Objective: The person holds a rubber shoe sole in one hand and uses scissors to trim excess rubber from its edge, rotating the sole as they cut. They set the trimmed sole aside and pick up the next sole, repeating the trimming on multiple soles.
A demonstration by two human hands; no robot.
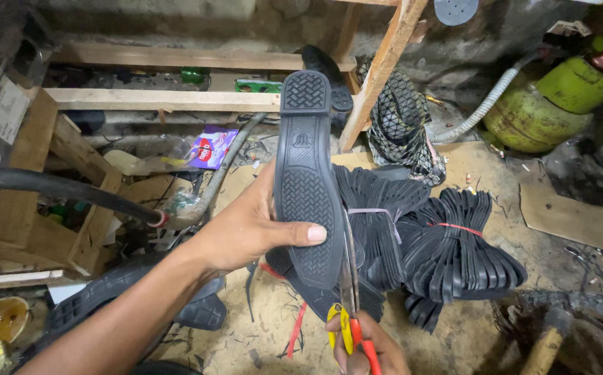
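Fingers of the left hand (246,232) are wrapped round the middle of a black rubber shoe sole (306,173), thumb (301,234) pressed flat across the patterned tread and the rest hidden behind it; the sole stands upright, heel end uppermost, held in the air above the floor. At its right edge, low down, the blades of a pair of scissors (349,278) meet the rim of the sole. The right hand (367,351) is clenched through the yellow and red handles at the bottom of the view; the blades look nearly closed, though how far they bite into the rubber cannot be told. Judged from this, trimming of the edge is under way on the lower right side, and whether the rest of the outline has been trimmed cannot be told. Thin black offcuts (249,278) lie on the sandy floor (454,333) below. Right of the hands, tied bundles of black soles (447,253) are stacked. Far right, a green gas cylinder (551,104) lies against the wall.
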